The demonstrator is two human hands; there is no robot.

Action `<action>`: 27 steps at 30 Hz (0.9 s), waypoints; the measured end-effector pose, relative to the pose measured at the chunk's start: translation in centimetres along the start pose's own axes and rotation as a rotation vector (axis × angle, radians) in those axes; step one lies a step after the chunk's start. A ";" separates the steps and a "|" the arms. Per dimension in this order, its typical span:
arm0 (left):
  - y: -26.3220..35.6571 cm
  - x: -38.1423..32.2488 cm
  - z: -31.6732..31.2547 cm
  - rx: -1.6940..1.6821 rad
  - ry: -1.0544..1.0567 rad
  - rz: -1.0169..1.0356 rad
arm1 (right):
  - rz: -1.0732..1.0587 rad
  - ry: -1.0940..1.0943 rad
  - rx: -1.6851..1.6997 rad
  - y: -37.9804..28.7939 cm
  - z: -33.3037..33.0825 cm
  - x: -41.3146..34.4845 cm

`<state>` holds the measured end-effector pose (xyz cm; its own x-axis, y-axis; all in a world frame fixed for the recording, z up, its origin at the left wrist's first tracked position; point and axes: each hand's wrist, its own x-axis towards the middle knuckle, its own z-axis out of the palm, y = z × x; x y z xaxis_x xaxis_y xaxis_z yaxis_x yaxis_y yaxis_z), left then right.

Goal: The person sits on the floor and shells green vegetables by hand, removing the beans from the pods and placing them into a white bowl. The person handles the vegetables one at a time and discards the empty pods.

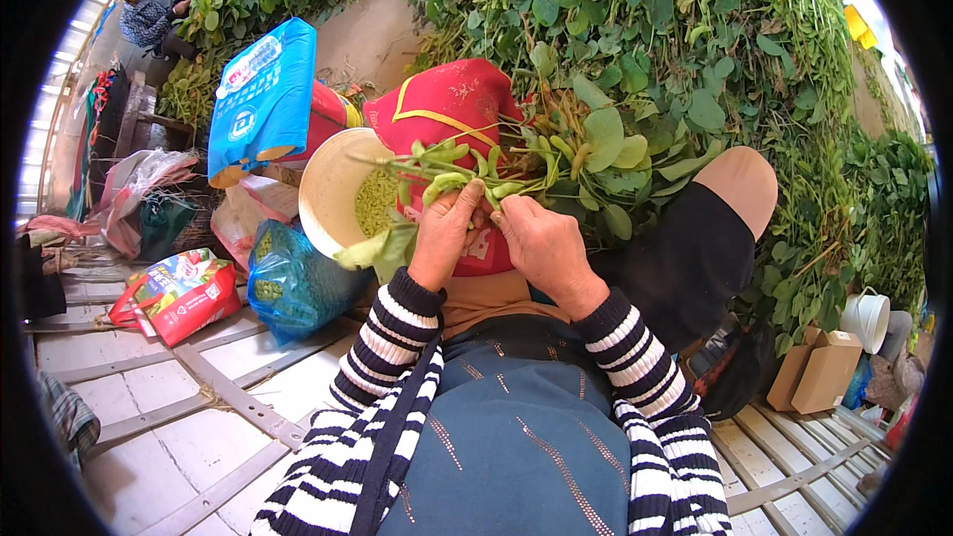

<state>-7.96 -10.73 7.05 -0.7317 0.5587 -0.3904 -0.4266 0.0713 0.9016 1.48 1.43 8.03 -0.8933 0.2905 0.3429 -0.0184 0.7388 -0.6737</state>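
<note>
A cut soybean stalk [595,152] with green leaves and plump pods lies across my lap, over a red cloth [447,93] with yellow trim. My left hand [439,234] grips the stalk's pod-bearing part, thumb on top beside a green pod [444,186]. Close to its right, my right hand [547,246] pinches a pod [493,197] between thumb and fingertips. Left of my hands a cream plastic bucket [320,197] stands tilted in view, with shelled green beans [376,201] inside. A leaf [372,247] hangs over its near rim.
Soybean plants [670,37] are heaped ahead and to the right. On my left are a blue insulated bag [260,97], a blue plastic bag [298,283] and a red shopping bag [179,294]. A cardboard box [823,376] stands at right. Another person [153,15] is far left.
</note>
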 end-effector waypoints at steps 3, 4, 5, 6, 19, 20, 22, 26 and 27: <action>-0.8 0.6 -0.1 0.075 0.078 0.120 | -0.003 0.092 0.062 -0.5 0.9 -0.2; -0.8 0.6 0.0 -0.017 0.064 0.063 | 0.005 0.120 0.085 -0.4 1.4 -0.3; -0.7 0.5 0.1 -0.109 0.050 0.006 | 0.013 0.148 0.107 -0.3 1.7 -0.4; -0.4 0.5 -0.1 -0.190 -0.016 -0.087 | 0.023 0.134 0.091 -0.2 1.7 -0.5; 0.2 0.3 2.0 -0.207 -0.059 -0.086 | 0.450 -0.098 0.567 0.4 1.5 -0.8; 0.0 0.2 1.9 -0.172 -0.042 -0.058 | 0.473 -0.122 0.624 0.5 1.6 -0.8; 0.0 0.0 2.3 -0.104 -0.006 -0.013 | 0.471 -0.130 0.569 1.1 2.5 -1.1; -0.7 0.1 2.7 -0.033 0.044 0.094 | 0.465 -0.164 0.471 1.1 2.4 -1.1; -0.7 0.2 2.5 -0.012 0.020 0.068 | 0.433 -0.134 0.473 1.2 2.5 -1.1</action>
<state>-6.44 -8.63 6.82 -0.7695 0.5455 -0.3320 -0.3820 0.0234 0.9239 1.37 0.48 5.20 -0.9120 0.4005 -0.0885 0.1878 0.2158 -0.9582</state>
